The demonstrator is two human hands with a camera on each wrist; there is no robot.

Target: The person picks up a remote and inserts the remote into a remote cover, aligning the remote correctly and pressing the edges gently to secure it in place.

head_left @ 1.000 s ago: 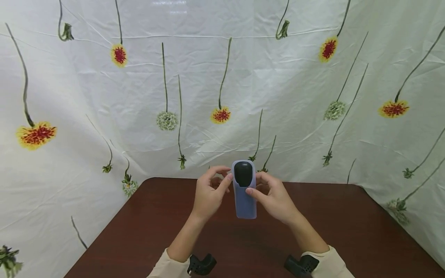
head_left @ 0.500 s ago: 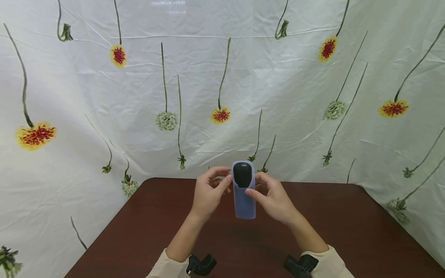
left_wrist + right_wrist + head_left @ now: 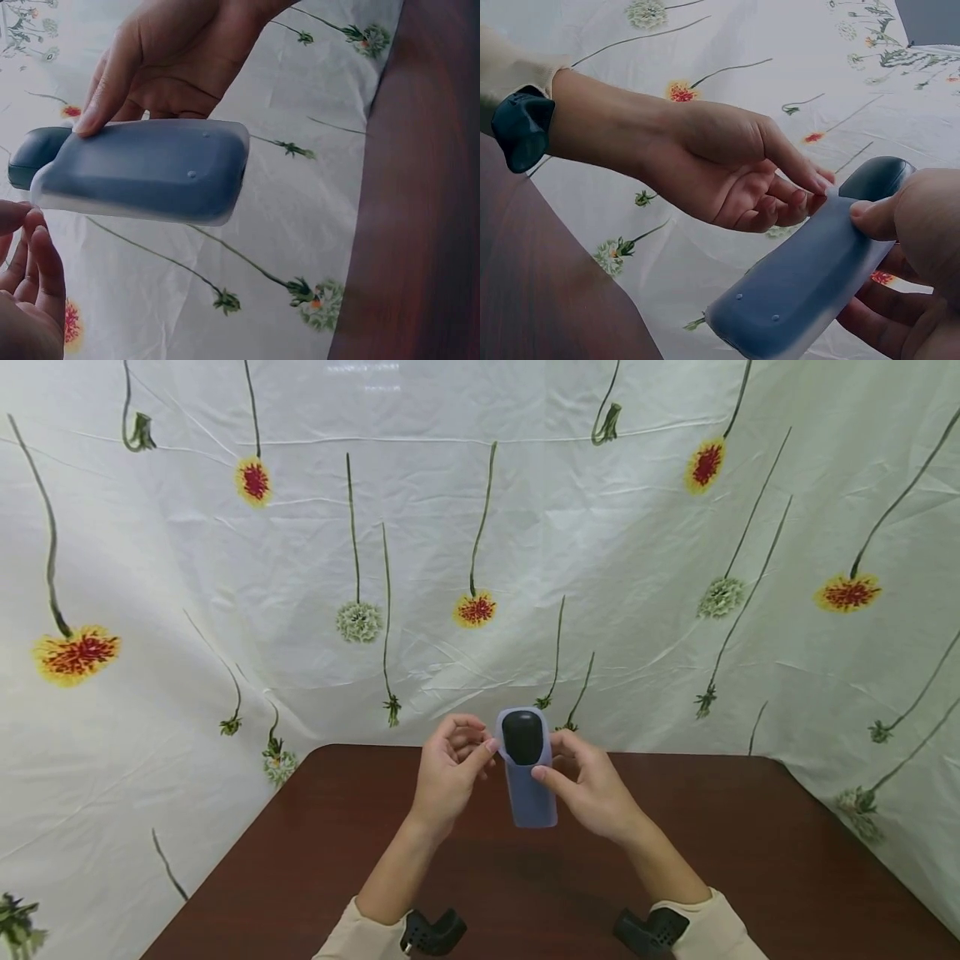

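A dark, rounded, glossy device (image 3: 522,737) sits in a translucent blue sleeve (image 3: 533,797), its top end bare at the sleeve's scooped opening. My right hand (image 3: 600,789) grips the sleeve from the right, thumb on the front and fingers behind. My left hand (image 3: 446,777) pinches the sleeve's rim at the upper left between thumb and fingertip, and the rim is pulled slightly outward there. In the right wrist view, the left hand's other fingers (image 3: 761,214) are loosely curled beside the sleeve. Both hands hold the device up above the table.
A dark reddish-brown table (image 3: 360,827) spreads below the hands. Behind and beside it hangs a white cloth (image 3: 300,568) printed with flowers. Black wrist-worn camera mounts (image 3: 435,933) sit at both cuffs.
The sleeve's lower end has swung slightly right and up, and its upper left rim now bulges toward my left hand. My left fingers have shifted a little; my right hand has hardly moved.
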